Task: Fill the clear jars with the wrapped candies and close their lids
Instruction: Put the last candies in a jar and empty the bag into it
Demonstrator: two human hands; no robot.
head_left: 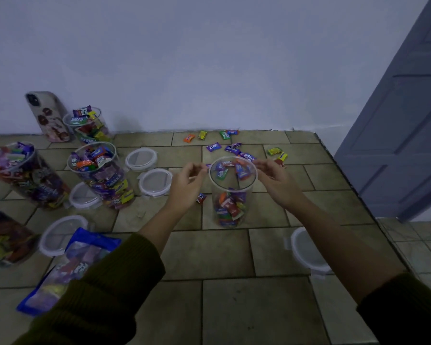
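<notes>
I am holding my left hand (187, 185) and my right hand (276, 183) on either side of the clear jar (232, 195), both up at the level of its open rim. The left hand's fingers are curling loosely toward the rim with nothing in them that I can see. The right hand's fingers are reaching in relaxed and nearly straight (their tips are blurring, so I cannot tell whether they are touching the rim). Neither hand is gripping the jar.

The jar is standing upright on the tiled surface (229, 307), in the middle of my view, with no lid on and wrapped sweets filling roughly its lower part. Loose wrapped candies (224, 143) are lying scattered on the tiles behind it, toward the wall (209, 58), and one more candy (201, 197) is lying just beside my left hand.

Off to my left, four filled jars (100, 175) are standing uncovered, heaped to the top. White-rimmed lids (155, 181) are lying flat among them, and another one is sitting apart near my right forearm. A phone (47, 115) is leaning against the wall beside the farthest jar, and a blue bag (67, 267) of sweets is lying partly under my dark green sleeves (97, 295). A grey door (403, 120) is standing at the right.
</notes>
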